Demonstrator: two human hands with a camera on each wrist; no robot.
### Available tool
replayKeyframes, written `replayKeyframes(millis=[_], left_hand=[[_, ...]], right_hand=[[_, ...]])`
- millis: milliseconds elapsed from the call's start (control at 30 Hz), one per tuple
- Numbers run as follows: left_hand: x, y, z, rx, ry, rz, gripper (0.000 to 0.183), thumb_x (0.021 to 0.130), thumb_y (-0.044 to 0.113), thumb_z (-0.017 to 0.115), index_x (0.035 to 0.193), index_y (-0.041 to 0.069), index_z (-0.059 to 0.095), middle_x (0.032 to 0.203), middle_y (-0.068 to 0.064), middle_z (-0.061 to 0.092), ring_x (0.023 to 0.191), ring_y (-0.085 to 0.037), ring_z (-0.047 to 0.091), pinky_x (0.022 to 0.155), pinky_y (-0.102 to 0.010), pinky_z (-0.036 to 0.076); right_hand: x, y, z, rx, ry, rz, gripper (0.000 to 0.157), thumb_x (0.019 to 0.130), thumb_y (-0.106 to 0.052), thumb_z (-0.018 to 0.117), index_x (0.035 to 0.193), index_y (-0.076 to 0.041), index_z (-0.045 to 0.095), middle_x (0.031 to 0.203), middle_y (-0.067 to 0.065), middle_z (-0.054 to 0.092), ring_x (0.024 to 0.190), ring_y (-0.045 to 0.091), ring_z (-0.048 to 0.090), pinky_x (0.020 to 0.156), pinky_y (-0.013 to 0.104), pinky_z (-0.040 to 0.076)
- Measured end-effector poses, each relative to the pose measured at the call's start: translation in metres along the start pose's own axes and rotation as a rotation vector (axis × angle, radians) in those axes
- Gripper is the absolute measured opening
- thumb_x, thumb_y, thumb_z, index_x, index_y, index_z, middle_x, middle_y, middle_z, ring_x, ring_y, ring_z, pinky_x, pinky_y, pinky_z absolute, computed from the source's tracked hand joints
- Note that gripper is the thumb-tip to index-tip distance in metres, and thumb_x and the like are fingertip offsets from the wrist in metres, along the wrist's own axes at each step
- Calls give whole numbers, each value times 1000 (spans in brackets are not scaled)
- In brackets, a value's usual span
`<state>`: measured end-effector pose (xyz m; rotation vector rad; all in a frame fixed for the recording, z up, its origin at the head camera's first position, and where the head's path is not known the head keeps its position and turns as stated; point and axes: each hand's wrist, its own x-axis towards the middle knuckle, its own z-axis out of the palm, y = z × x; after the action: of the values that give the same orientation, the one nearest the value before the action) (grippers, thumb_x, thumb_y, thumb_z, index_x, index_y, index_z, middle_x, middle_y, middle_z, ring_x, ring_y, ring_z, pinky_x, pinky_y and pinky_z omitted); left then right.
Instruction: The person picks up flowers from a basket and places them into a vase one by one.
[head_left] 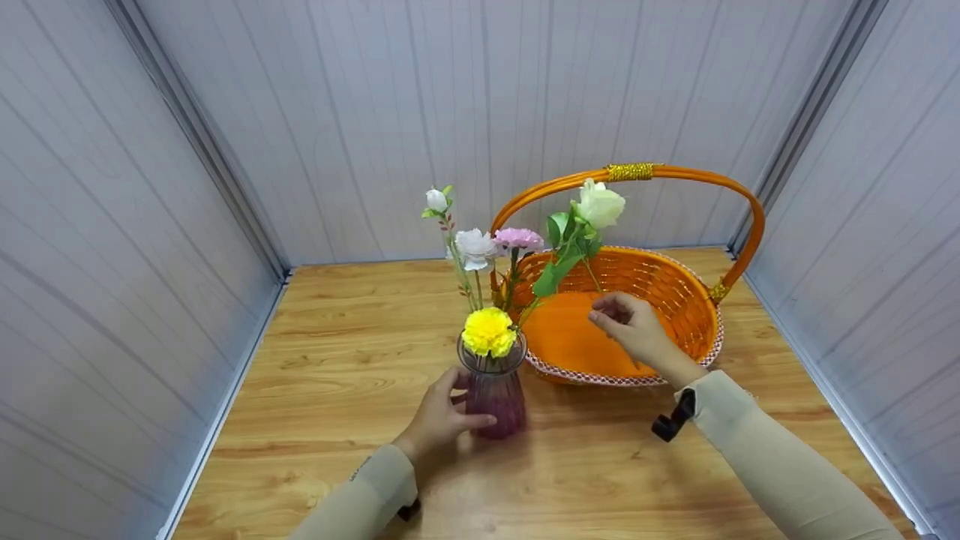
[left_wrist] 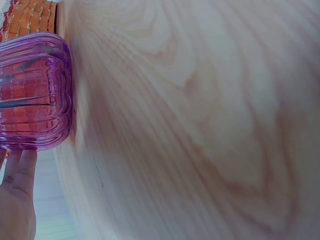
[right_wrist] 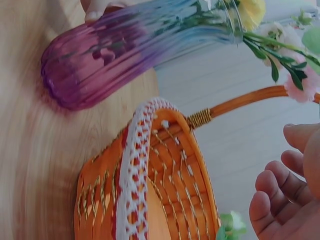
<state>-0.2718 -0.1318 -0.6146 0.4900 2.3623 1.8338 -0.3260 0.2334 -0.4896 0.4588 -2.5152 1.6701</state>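
Note:
In the head view my left hand grips the lower part of a glass vase, thumb in front and fingers at its left side. The vase is clear above and purple below, and stands upright. A yellow carnation, a white flower, a pink carnation and a budded stem rise from it. A pale rose with green leaves leans right over the basket. My right hand hovers above the basket, fingers loosely curled; the right wrist view shows nothing between thumb and fingers.
An orange woven basket with a tall arched handle and a lace-trimmed rim stands right of the vase. Some pale green petals or leaves show at its rim. Panelled walls enclose the wooden table at the back and sides.

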Motion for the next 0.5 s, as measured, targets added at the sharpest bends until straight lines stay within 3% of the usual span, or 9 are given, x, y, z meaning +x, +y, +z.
replayKeyframes(millis=[167,500], left_hand=[[0,-1,0,8,4,-1,66,79,21,100,130,9,59,132,-12,64,128,-29,63,115,-49,58],[-1,-1,0,-7,-4,-16,66,81,23,99,131,10,58,136,-14,62,131,-33,61,116,-52,57]], right_hand=[[0,8,-11,-10,7,0,23,106,-12,71,118,7,70,99,24,72,73,11,64,65,18,55],[-1,20,-23,-7,46,27,23,106,-14,72,119,5,70,99,20,73,73,7,64,68,23,60]])
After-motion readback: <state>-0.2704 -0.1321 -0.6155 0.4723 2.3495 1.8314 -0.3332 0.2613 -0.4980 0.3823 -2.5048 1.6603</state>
